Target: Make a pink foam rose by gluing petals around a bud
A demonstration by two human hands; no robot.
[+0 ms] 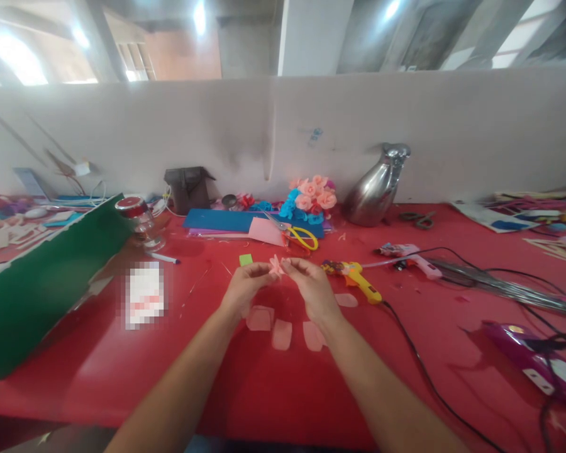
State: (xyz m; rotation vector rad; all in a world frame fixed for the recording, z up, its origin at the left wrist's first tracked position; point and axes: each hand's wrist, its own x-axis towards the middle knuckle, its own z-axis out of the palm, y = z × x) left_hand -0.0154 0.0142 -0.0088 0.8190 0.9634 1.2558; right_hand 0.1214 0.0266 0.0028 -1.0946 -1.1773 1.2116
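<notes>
Between my two hands is a small pink paper flower (pixel 276 267), pinched from both sides above the table. My left hand (pixel 246 286) grips its left edge with thumb and fingertips. On the other side my right hand (pixel 310 283) has its fingertips closed on the flower too. Pink paper petals lie below on the red tabletop: a petal (pixel 260 318) by my left wrist, a petal (pixel 282 335) in the middle, and a petal (pixel 312 336) partly under my right wrist. Another petal (pixel 346 300) rests right of my right hand, near a yellow glue gun (pixel 362 283).
Behind my hands are yellow-handled scissors (pixel 302 238), blue paper (pixel 217 220) and a bunch of paper flowers (pixel 311 196). A steel jug (pixel 375 189) stands at the back. A green board (pixel 51 283) and a glass jar (pixel 141 223) are left; a pink glue gun (pixel 417 259) and wires (pixel 504 286) right.
</notes>
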